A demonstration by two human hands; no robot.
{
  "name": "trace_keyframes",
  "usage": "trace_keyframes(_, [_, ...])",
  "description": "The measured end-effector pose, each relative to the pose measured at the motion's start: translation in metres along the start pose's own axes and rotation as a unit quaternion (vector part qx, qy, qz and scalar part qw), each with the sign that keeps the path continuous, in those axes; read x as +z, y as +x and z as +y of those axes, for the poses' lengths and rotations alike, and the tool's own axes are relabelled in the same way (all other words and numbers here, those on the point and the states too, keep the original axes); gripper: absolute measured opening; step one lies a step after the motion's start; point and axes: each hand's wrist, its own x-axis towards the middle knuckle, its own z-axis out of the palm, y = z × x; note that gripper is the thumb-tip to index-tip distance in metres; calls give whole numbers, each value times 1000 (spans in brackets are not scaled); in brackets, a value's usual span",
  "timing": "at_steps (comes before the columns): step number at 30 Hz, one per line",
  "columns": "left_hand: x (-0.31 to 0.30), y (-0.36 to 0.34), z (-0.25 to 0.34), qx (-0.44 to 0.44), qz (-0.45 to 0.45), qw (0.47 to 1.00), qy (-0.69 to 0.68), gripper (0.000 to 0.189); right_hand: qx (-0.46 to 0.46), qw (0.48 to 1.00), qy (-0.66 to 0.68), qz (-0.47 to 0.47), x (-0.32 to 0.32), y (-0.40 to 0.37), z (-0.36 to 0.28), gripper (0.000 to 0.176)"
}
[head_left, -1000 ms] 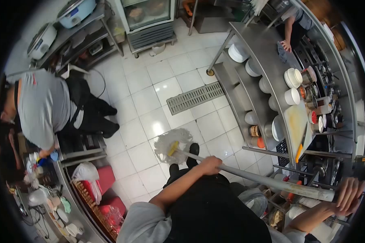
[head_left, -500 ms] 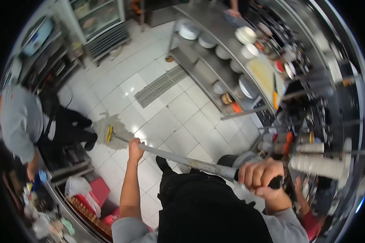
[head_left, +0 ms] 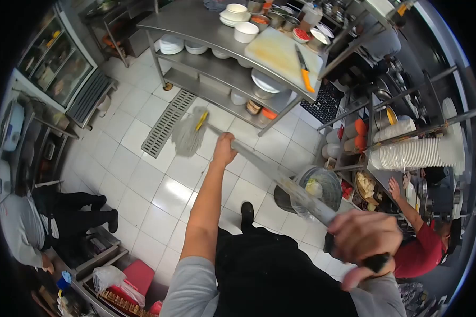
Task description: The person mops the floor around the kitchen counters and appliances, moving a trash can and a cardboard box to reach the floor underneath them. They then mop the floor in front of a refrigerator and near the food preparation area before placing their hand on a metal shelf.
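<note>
A long grey mop handle (head_left: 280, 182) runs diagonally across the view. My left hand (head_left: 225, 149) is wrapped round its lower part, with the arm stretched forward. Near the handle's top end, my right hand (head_left: 366, 240) is closed round it, slightly blurred and close to the camera. The grey mop head (head_left: 188, 134), with a yellow clamp (head_left: 201, 120), lies spread on the white tiled floor (head_left: 143, 177), beside the metal floor drain (head_left: 169, 122) and in front of the steel table.
A steel table (head_left: 195, 25) holds bowls, a cutting board (head_left: 280, 53) and an orange-handled knife (head_left: 304, 68). A lined bin (head_left: 322, 187) stands right of the handle. One person in grey (head_left: 18, 227) is at left, another in red (head_left: 420, 251) at right.
The mop head has swept rightward across the floor, from near the person in grey to beside the drain. Both my hands still hold the handle, and the view has turned.
</note>
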Motion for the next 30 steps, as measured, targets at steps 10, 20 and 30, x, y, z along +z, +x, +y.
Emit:
trace_keyframes(10, [93, -32, 150, 24, -143, 989, -27, 27, -9, 969, -9, 247, -65, -98, -36, 45])
trace_keyframes(20, [29, -181, 253, 130, -473, 831, -260, 33, -15, 962, 132, 239, -63, -68, -171, 38])
trace_keyframes(30, [45, -58, 88, 135, -239, 939, -208, 22, -91, 920, 4, 380, 100, -78, -41, 28])
